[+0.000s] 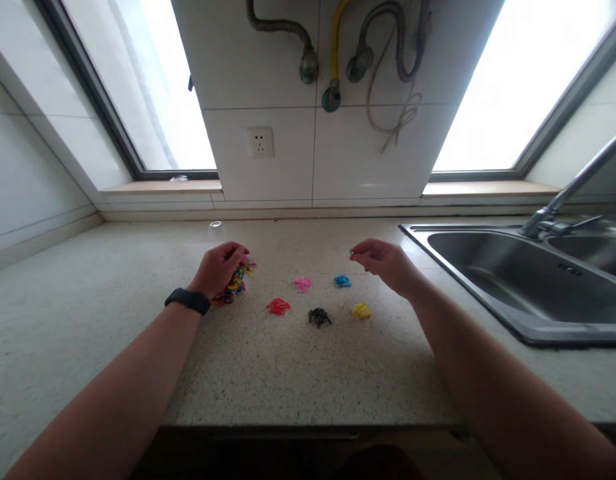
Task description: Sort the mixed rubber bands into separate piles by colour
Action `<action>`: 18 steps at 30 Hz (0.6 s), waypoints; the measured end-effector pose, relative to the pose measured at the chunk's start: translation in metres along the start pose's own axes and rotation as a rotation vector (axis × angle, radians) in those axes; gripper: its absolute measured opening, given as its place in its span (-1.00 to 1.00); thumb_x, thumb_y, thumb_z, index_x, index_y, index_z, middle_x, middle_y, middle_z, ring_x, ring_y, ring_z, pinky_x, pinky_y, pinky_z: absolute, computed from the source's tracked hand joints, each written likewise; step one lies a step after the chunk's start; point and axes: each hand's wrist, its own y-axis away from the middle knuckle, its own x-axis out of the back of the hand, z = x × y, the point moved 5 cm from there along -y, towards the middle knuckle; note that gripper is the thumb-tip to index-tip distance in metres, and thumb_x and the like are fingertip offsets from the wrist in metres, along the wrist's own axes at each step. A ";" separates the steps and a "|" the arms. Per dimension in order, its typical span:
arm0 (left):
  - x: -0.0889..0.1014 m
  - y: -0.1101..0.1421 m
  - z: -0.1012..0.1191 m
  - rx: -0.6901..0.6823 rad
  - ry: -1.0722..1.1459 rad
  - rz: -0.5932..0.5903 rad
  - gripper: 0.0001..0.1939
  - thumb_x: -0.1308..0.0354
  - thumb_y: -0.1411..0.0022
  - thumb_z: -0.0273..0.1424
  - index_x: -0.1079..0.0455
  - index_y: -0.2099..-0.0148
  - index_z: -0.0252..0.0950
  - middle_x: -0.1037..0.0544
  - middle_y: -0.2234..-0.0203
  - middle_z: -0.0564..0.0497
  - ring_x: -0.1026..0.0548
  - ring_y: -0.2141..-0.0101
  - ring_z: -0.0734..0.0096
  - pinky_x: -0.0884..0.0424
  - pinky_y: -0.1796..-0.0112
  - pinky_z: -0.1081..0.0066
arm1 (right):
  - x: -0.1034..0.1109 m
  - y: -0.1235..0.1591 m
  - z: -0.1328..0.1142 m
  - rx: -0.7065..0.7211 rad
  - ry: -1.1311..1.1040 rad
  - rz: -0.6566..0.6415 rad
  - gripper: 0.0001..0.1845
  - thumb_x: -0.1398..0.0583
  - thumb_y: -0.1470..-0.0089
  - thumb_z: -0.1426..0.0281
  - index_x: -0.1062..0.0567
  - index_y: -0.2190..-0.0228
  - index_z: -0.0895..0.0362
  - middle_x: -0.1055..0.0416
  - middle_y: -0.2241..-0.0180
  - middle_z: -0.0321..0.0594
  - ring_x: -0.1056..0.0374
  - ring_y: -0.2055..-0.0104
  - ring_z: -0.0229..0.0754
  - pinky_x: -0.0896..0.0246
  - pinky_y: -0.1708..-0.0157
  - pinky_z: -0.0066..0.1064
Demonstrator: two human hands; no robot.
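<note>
- The right hand (381, 260) has its grip pinching a small blue piece (351, 253) between thumb and fingertips, just past the blue pile (343, 281).
- The left hand (219, 267) partly covers the mixed-colour pile (235, 285). Its grip is drawn in, a pink piece (245, 258) at the fingertips; I cannot tell whether it is pinched.
- Between the hands, the pink pile (303, 284) and blue pile lie farther off, the red pile (278, 307), black pile (319, 317) and yellow pile (361, 311) nearer, all apart with strips of speckled desk (268, 373) between them.
- A broad stretch of desk runs from the black pile to the front edge (313, 425).
- On the right, the forearm (468, 347) crosses the room between the yellow pile and the sink (488, 320), whose rim bounds that side.
- A clear cup (216, 228) stands just beyond the left hand, near the wall (268, 180).
- Wide desk space extends left of the wristband (188, 301).
</note>
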 end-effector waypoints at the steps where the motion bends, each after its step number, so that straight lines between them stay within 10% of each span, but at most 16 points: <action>1: 0.000 0.000 -0.001 -0.002 -0.015 0.000 -0.68 -0.06 -0.27 -0.19 -0.51 0.23 -0.31 -0.64 0.31 -0.06 -0.56 0.32 0.32 -0.46 0.24 0.39 | -0.001 0.000 0.002 -0.003 0.027 -0.015 -0.66 -0.34 0.06 0.14 -0.55 0.31 0.13 -0.45 0.48 -0.25 -0.22 0.53 -0.32 -0.12 0.57 -0.44; 18: -0.003 0.000 -0.005 0.022 -0.041 -0.014 -0.67 -0.07 -0.27 -0.15 -0.51 0.23 -0.29 -0.64 0.30 -0.07 -0.58 0.31 0.29 -0.49 0.24 0.37 | -0.007 -0.003 0.017 0.026 0.081 -0.097 -0.72 -0.37 0.07 0.21 -0.56 0.33 0.11 -0.45 0.46 -0.25 -0.19 0.50 -0.32 -0.11 0.52 -0.43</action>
